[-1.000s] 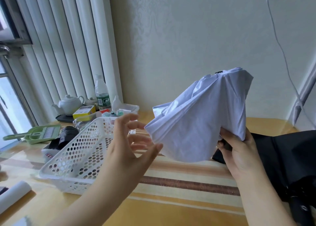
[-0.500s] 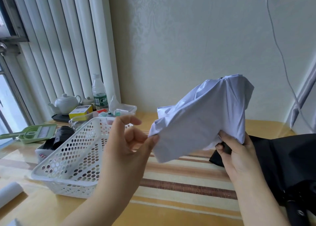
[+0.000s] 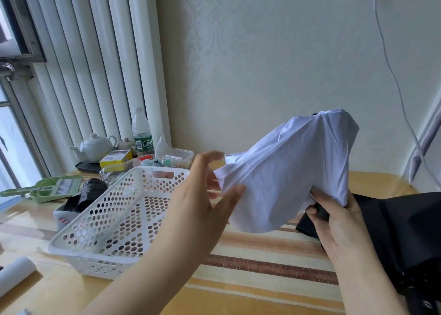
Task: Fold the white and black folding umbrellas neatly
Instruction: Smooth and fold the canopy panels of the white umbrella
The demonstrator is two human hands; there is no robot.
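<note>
The white umbrella (image 3: pixel 291 171) is held up above the table, its canopy collapsed and hanging in loose folds. My right hand (image 3: pixel 334 224) grips its black handle from below, at the canopy's lower right. My left hand (image 3: pixel 202 195) is at the canopy's left edge with its fingers spread; the thumb tip touches the fabric, and the fingers lie just left of the hem. The black umbrella (image 3: pixel 405 231) lies on the table at the right, partly behind my right hand and running out of view.
A white perforated basket (image 3: pixel 114 221) stands on the striped table (image 3: pixel 262 267) to the left. Behind it are a green dustpan (image 3: pixel 52 188), a black roll, a teapot (image 3: pixel 95 147), a water bottle (image 3: pixel 142 133) and small boxes. A white cable hangs down the wall at right.
My left hand pinched the canopy's left edge half a second ago; now its fingers have spread, with only the thumb on the fabric. The right hand keeps hold of the handle.
</note>
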